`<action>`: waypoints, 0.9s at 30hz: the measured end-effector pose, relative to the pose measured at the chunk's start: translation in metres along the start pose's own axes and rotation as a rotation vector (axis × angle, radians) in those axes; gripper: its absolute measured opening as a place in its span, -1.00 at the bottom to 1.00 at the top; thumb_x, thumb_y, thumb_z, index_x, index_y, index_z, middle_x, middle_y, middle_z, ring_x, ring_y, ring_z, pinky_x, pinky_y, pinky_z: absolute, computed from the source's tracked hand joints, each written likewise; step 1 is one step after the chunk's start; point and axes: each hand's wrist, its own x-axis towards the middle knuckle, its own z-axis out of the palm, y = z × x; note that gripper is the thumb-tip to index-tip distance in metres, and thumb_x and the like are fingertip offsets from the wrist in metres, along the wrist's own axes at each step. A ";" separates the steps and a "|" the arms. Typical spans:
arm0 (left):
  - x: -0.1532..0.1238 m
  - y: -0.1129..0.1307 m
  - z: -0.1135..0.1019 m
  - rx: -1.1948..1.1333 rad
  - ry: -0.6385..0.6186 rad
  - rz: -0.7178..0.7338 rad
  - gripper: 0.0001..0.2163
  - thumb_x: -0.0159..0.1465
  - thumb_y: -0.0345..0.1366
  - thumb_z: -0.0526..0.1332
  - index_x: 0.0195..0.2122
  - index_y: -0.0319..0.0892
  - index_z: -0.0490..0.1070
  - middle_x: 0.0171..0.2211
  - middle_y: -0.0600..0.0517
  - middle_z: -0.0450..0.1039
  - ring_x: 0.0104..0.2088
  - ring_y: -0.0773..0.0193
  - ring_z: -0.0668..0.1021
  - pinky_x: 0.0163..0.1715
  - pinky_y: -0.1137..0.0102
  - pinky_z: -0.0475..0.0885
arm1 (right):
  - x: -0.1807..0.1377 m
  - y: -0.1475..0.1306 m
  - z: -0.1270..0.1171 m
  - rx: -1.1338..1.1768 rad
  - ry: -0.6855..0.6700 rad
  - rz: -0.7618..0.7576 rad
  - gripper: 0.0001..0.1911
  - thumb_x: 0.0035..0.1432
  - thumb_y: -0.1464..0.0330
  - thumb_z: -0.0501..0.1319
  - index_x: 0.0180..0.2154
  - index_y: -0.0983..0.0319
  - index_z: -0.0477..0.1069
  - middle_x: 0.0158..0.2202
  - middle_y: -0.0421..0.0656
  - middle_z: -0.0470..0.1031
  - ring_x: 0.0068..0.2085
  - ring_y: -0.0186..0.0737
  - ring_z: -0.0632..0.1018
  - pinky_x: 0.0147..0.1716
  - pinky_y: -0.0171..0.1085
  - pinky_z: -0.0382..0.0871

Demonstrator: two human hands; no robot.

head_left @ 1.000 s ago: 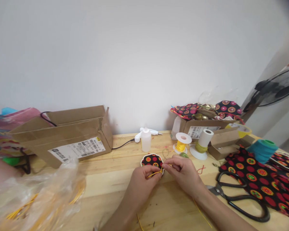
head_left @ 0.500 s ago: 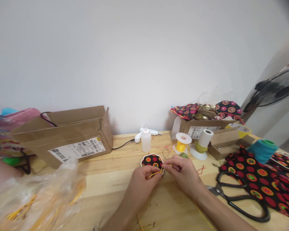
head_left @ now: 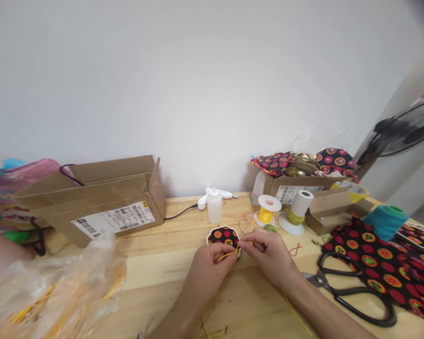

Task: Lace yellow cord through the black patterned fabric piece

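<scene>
My left hand (head_left: 208,270) and my right hand (head_left: 268,254) meet over the wooden table (head_left: 169,263), each pinching a thin yellow cord (head_left: 226,255) between thumb and fingers. The cord runs between the two pinches and trails back under my wrists toward the table's near edge. Just beyond my fingertips lies a small round patch of black fabric with red and yellow dots (head_left: 223,234), edged in white. Both hands are closed on the cord.
A yellow cord spool (head_left: 267,210), a second white spool (head_left: 297,212) and a small white bottle (head_left: 214,205) stand behind the patch. Black scissors (head_left: 353,289) lie on patterned fabric (head_left: 378,268) at right. A long cardboard box (head_left: 95,200) and a clear plastic bag (head_left: 56,287) occupy the left.
</scene>
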 end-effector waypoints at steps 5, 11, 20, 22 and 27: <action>-0.001 0.003 0.000 -0.005 0.009 -0.013 -0.82 0.03 -0.27 0.14 -0.43 -0.23 0.48 -0.47 0.00 0.50 -0.42 0.24 0.47 -0.42 0.46 0.29 | -0.001 0.000 0.000 -0.005 -0.001 -0.010 -0.81 -0.01 0.31 0.12 -0.50 0.24 0.46 -0.69 -0.29 0.11 -0.62 -0.41 0.17 -0.63 -0.40 0.03; 0.000 0.001 0.000 0.023 0.026 0.005 -0.81 0.04 -0.25 0.14 -0.44 -0.22 0.49 -0.49 0.00 0.51 -0.44 0.25 0.47 -0.44 0.47 0.28 | 0.000 -0.003 -0.002 -0.023 0.001 -0.012 -0.82 -0.01 0.33 0.11 -0.51 0.24 0.45 -0.69 -0.30 0.09 -0.62 -0.41 0.17 -0.63 -0.41 0.03; 0.000 0.003 0.000 0.003 0.039 0.013 -0.78 0.04 -0.23 0.15 -0.36 -0.22 0.50 -0.49 0.02 0.51 -0.45 0.25 0.48 -0.45 0.48 0.29 | -0.001 -0.003 -0.002 -0.027 0.005 -0.004 -0.85 -0.05 0.38 0.11 -0.52 0.25 0.45 -0.69 -0.30 0.09 -0.62 -0.41 0.18 -0.63 -0.41 0.03; -0.001 0.003 0.000 0.003 0.042 0.001 -0.77 0.03 -0.23 0.15 -0.36 -0.22 0.50 -0.50 0.02 0.51 -0.45 0.25 0.48 -0.46 0.48 0.30 | -0.001 -0.002 -0.002 -0.026 0.002 -0.009 -0.83 -0.03 0.36 0.10 -0.51 0.25 0.45 -0.69 -0.30 0.09 -0.62 -0.41 0.18 -0.63 -0.41 0.03; -0.002 0.003 0.000 0.017 0.041 0.006 -0.77 0.04 -0.24 0.15 -0.36 -0.23 0.50 -0.49 0.01 0.51 -0.45 0.25 0.48 -0.46 0.47 0.29 | -0.002 -0.003 -0.001 -0.025 -0.001 -0.003 -0.81 -0.02 0.33 0.09 -0.51 0.24 0.44 -0.69 -0.29 0.09 -0.62 -0.41 0.17 -0.64 -0.40 0.02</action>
